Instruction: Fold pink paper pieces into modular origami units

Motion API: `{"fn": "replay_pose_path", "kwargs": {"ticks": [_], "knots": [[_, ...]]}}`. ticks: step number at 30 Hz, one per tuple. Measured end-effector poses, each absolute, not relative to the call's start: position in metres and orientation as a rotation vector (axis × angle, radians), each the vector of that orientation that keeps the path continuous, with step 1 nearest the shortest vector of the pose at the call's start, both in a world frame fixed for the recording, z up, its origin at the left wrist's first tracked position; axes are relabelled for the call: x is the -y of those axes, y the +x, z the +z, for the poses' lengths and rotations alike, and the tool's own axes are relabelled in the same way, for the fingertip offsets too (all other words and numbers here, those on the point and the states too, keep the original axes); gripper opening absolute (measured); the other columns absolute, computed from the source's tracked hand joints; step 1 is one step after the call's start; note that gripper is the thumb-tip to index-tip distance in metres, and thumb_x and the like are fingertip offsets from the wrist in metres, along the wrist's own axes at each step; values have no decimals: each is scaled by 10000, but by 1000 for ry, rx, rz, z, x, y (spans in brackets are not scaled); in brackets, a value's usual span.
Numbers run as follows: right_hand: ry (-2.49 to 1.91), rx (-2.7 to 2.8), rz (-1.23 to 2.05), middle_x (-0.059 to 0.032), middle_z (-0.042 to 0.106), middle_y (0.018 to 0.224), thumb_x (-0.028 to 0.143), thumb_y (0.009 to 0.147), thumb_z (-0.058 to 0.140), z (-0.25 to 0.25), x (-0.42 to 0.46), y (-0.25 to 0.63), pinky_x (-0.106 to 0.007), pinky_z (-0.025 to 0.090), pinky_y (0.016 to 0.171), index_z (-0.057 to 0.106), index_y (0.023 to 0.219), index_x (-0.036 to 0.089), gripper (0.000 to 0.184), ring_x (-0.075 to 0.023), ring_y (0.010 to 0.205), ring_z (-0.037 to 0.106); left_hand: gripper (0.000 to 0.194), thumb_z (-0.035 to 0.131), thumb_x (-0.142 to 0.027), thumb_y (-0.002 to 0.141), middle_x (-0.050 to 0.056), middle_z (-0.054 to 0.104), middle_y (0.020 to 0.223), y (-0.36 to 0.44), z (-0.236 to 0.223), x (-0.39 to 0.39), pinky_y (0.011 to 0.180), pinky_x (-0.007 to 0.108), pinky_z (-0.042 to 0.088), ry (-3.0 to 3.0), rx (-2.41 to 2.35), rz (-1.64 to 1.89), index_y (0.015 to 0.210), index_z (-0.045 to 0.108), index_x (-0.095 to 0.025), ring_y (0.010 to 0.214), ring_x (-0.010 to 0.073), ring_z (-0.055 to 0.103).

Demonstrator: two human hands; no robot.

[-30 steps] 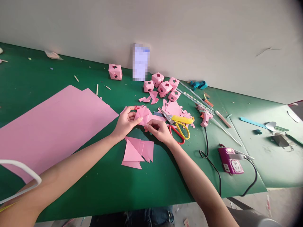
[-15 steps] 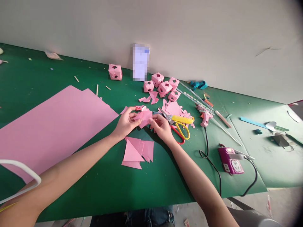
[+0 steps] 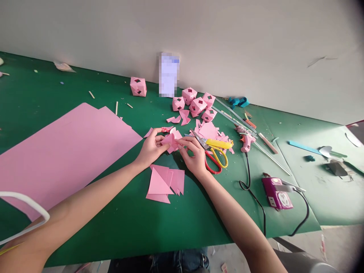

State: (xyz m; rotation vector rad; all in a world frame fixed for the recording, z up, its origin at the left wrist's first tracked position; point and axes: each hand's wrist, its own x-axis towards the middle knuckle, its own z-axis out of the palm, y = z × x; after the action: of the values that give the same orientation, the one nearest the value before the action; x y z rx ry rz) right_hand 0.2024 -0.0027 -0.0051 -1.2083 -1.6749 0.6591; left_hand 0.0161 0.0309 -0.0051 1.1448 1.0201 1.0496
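Plain pink recorded left of the steel-bladed scissors with red and yellow handle loops (image 3: 204, 143): small folded pink paper piece (image 3: 172, 138) and, farther left, large flat pink paper sheet (image 3: 71, 144). Beyond the scissors, faceted hollow pink paper shapes (image 3: 196, 107), with dark openings. Right of them, pistol-shaped pink glue gun (image 3: 248, 143), thin black cord (image 3: 248, 170), boxy magenta-and-white socket block (image 3: 273, 192), flat light-blue strip (image 3: 303, 146).

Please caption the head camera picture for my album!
Left hand and right hand hold folded pink paper near the scissors.
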Motion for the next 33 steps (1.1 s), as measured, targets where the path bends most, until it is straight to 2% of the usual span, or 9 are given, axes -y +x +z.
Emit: {"fn": "replay_pose_path", "kwargs": {"ticks": [3, 7, 9, 13, 16, 19, 22, 28, 33], "knots": [[-1197, 1620, 746, -92, 700, 1102, 418, 987, 624, -5, 2, 205, -358, 588, 792, 791, 1044, 273, 228, -237, 1035, 670, 600, 814, -303, 757, 4, 729, 892, 16, -7, -31, 702, 291, 572, 1181, -1018, 1035, 1265, 506, -214, 784, 185, 732], [-1133, 1477, 1025, -84, 721, 1037, 493, 957, 669, -7, -2, 209, -335, 561, 779, 750, 988, 235, 272, -225, 985, 685, 676, 810, -322, 769, 34, 750, 961, 15, -11, -33, 859, 361, 610, 1133, -971, 1087, 1335, 456, -215, 944, 228, 765], [-1115, 1437, 1125, -73, 732, 981, 517, 924, 714, -9, -3, 209, -327, 550, 771, 731, 950, 221, 298, -212, 925, 688, 701, 811, -329, 776, 34, 753, 962, 15, -11, -33, 908, 382, 606, 1116, -963, 1109, 1356, 433, -214, 962, 226, 767], [-1163, 1396, 1208, -41, 710, 856, 588, 833, 793, -11, -7, 209, -318, 538, 736, 667, 862, 211, 398, -183, 798, 666, 689, 815, -331, 775, 17, 742, 915, 15, -10, -33, 900, 385, 611, 1127, -958, 1095, 1350, 454, -213, 911, 207, 762], [-1171, 1329, 1277, -14, 686, 816, 605, 754, 855, -13, -11, 209, -292, 508, 679, 622, 890, 216, 473, -171, 763, 664, 679, 818, -318, 773, 15, 734, 921, 14, -10, -32, 886, 380, 619, 1131, -942, 1077, 1349, 471, -221, 918, 210, 760], [-1187, 1380, 1286, -23, 698, 836, 621, 743, 854, -12, -14, 210, -282, 477, 652, 665, 934, 205, 495, -167, 767, 650, 637, 822, -324, 779, 0, 714, 884, 14, -10, -31, 860, 357, 623, 1144, -932, 1059, 1321, 504, -223, 906, 204, 752], [-1219, 1488, 1205, -32, 700, 824, 638, 780, 814, -11, -15, 210, -292, 464, 665, 716, 892, 192, 470, -166, 756, 617, 612, 821, -347, 791, -10, 697, 853, 13, -11, -31, 820, 329, 617, 1171, -946, 1045, 1308, 520, -215, 855, 185, 732], [-1255, 1491, 1157, -17, 670, 718, 655, 778, 804, -7, -15, 209, -285, 401, 607, 687, 759, 188, 483, -148, 660, 552, 584, 811, -346, 788, 18, 701, 905, 13, -10, -30, 891, 350, 592, 1305, -979, 1012, 1283, 542, -188, 901, 196, 722], [-1274, 1474, 1193, -16, 665, 699, 680, 771, 792, -4, -14, 208, -284, 401, 576, 671, 731, 194, 503, -142, 613, 530, 545, 803, -335, 784, -27, 620, 812, 13, -9, -29, 809, 309, 586, 1342, -997, 1019, 1247, 554, -191, 800, 165, 687]]}}
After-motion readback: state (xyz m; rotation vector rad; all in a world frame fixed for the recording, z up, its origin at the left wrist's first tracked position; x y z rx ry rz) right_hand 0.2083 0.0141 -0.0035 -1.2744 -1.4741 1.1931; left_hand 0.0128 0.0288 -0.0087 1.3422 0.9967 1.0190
